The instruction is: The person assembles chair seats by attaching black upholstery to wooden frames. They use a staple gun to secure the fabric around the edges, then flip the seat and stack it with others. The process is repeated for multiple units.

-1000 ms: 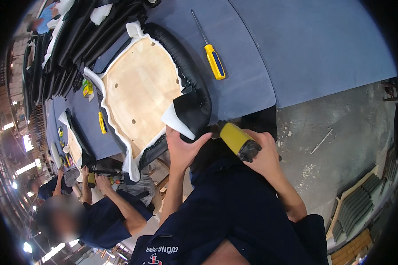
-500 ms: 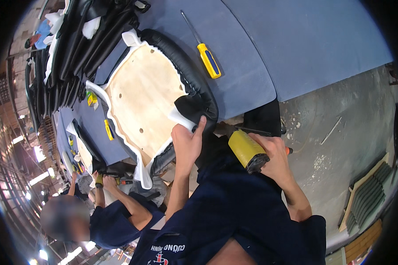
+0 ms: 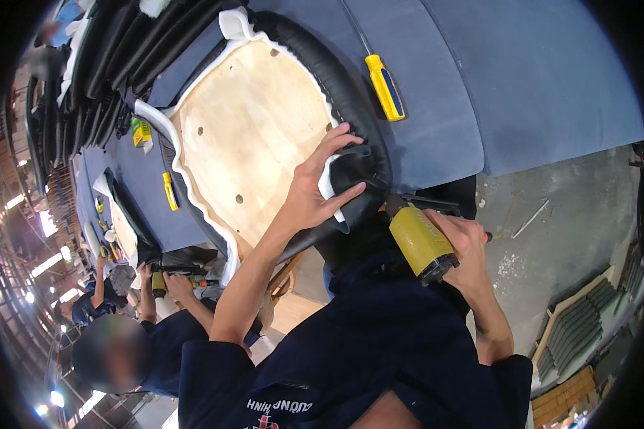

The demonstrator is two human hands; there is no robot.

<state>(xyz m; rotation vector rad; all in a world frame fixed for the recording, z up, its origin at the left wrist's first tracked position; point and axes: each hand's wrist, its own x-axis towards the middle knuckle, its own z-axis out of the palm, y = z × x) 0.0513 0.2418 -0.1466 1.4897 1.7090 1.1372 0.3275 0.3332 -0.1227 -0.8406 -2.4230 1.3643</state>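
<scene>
A chair seat panel lies underside up, its pale wooden board [image 3: 247, 129] framed by white padding [image 3: 186, 171] and a black leather-like cover [image 3: 350, 93]. At its near right corner, my left hand [image 3: 311, 186] rests with thumb and fingers spread either side of a folded black flap [image 3: 352, 175]. Its fingertips touch the cover. My right hand [image 3: 461, 236] is wrapped round the handle of a yellow staple gun [image 3: 422, 243], partly hidden behind the tool's body. The gun's nose is close to the cover's outer edge; whether they touch, I cannot tell.
A yellow screwdriver [image 3: 386, 89] lies on the blue-grey tabletop [image 3: 436, 136] beyond the seat. Another yellow-handled tool [image 3: 170, 191] and a small yellow-green box [image 3: 142, 134] sit to its left. Black covers [image 3: 132, 53] are piled at far left. A co-worker [image 3: 172, 343] works nearby.
My left hand has gone from gripping the cover's edge to spreading over the corner flap. The staple gun is now nearer the corner. The whole view has shifted slightly.
</scene>
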